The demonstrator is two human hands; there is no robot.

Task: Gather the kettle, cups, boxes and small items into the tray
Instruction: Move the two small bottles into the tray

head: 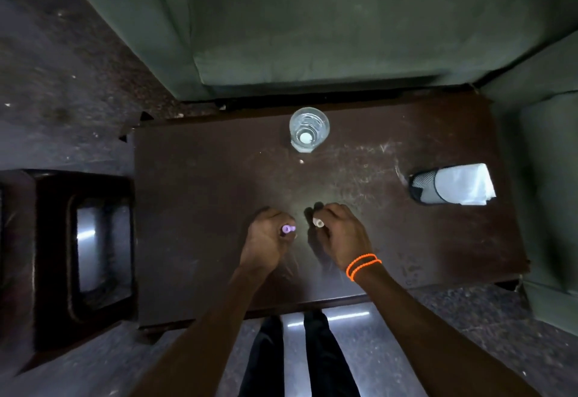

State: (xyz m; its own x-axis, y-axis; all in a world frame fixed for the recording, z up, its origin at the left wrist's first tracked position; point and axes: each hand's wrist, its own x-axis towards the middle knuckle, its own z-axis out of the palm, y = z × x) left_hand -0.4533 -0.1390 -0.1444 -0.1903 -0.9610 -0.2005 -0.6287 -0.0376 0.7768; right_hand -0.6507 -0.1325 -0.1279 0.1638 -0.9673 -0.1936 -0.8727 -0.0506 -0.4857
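Observation:
Over the near middle of a dark brown table [194, 209], my left hand [266, 237] is closed around a small purple-capped item [288, 229]. Beside it, my right hand [339, 234], with orange bands on its wrist, is closed around a small white-capped item [319, 223]. The bodies of both items are hidden in my fists. A clear drinking glass [309, 129] stands upright at the table's far edge, well beyond both hands. No tray, kettle or boxes can be seen.
A black mesh holder [422, 187] with white tissue [463, 184] lies on the table's right side. A green sofa [312, 21] runs behind and to the right of the table. A dark stool [81, 256] stands at the left. My legs [294, 359] are at the near edge.

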